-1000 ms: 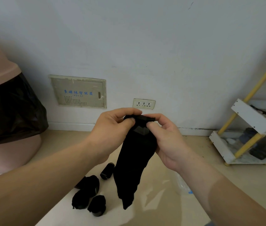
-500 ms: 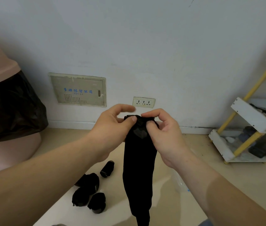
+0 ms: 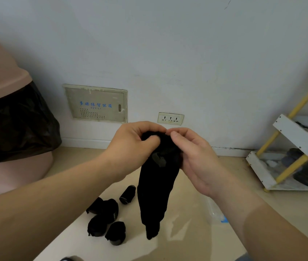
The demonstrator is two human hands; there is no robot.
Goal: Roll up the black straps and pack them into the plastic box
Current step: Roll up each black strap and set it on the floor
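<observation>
Wall (image 3: 187,53), pale and bare apart from a beige service panel (image 3: 94,104) and a triple socket (image 3: 170,118), fills the upper view, with tan floor (image 3: 196,185) below it. At far left stands a pink bin (image 3: 2,72) lined with a black bag (image 3: 13,125); at far right a white and yellow shelf rack (image 3: 296,132) holds dark items we cannot identify. Between them, raised in front of us, our left hand (image 3: 132,146) and right hand (image 3: 196,157) meet at the top end of a black strap (image 3: 155,194), which hangs limp from them, its free end seemingly clear of the floor. Both hands have fingers and thumb curled in, pinching the strap's top edge, where a first turn seems to be forming. On the floor below lie a cluster of rolled straps (image 3: 104,217) and a single roll (image 3: 127,192) just beyond it. A clear plastic item (image 3: 213,211) shows beside our right forearm, largely hidden; it may be the box, but we cannot tell. A small grey patch (image 3: 158,159) sits on the strap just under our fingers. To roll well, we should make the first fold tight and square, line up the edges with our thumbs, and turn evenly so the hanging length feeds in untwisted, since a loose core may spring open
</observation>
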